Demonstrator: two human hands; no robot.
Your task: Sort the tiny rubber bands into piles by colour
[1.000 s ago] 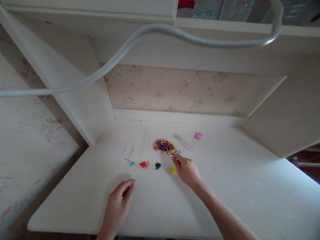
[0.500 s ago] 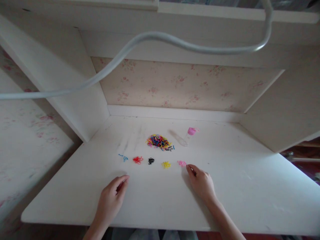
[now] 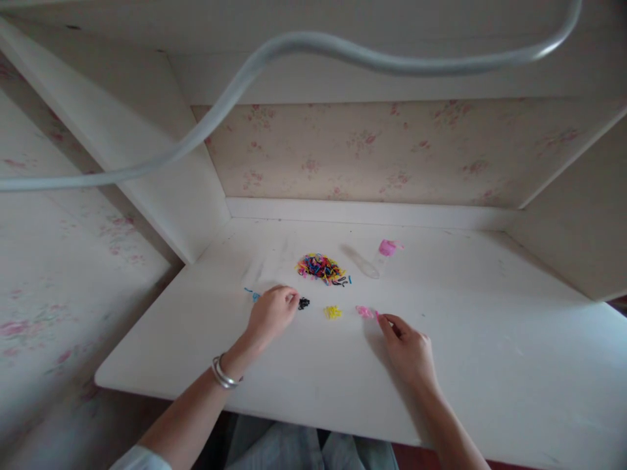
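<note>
My left hand (image 3: 272, 316) is closed in a pinch beside the small pile of black rubber bands (image 3: 304, 303); whatever its fingertips hold is hidden. It covers the place of the red bands and partly hides the blue rubber bands (image 3: 255, 297). My right hand (image 3: 412, 356) pinches a bit of bright pink, seemingly a rubber band, at the right end of the pink rubber bands (image 3: 364, 312). Between the hands lie yellow rubber bands (image 3: 332, 313). Behind this row sits a larger mixed heap of coloured rubber bands (image 3: 321, 267).
A clear container with a pink top (image 3: 387, 248) lies behind and to the right of the heap. A thick pale cable (image 3: 313, 44) crosses the upper view. The white desk (image 3: 313, 365) has side panels and a floral back wall (image 3: 362, 150).
My left hand has moved forward and right from the front of the desk to the black bands, covering the red ones. My right hand stays by the pink bands. The view has shifted.
</note>
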